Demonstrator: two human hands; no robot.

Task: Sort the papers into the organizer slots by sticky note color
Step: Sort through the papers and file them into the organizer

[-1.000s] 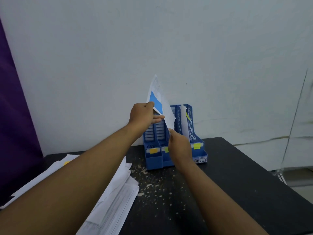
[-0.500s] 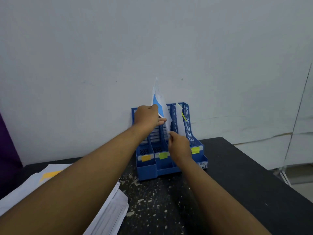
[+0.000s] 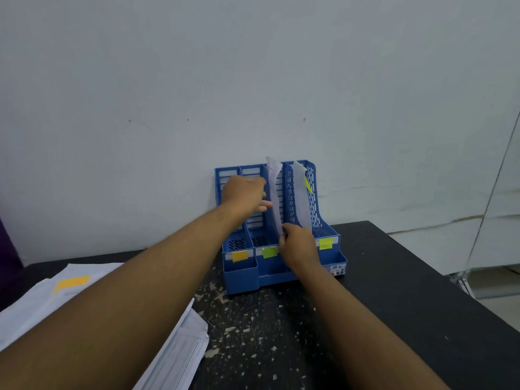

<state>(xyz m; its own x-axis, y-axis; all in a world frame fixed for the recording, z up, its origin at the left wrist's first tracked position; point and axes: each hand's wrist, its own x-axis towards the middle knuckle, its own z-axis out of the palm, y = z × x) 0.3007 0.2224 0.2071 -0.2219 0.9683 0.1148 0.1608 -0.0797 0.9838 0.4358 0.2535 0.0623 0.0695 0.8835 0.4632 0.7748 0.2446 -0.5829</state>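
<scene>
The fingers (image 3: 287, 232) of my right hand (image 3: 299, 244) pinch the lower edge of the sheet (image 3: 274, 190). It stands upright in the blue organizer (image 3: 242, 277), in what looks like the third slot from the left. My left hand (image 3: 243, 194) reaches in beside the sheet's upper part, but I cannot tell whether it grips or only steadies.

The sheet is limp, so pushed down it may buckle on a divider or slip into the neighbouring slot with the green label (image 3: 269, 252). My right hand hides this slot's own label, so I could miss a mismatch.

The orange label (image 3: 239, 256) and yellow label (image 3: 325, 243) bear no writing. The sheet's print is too blurred to read.
</scene>
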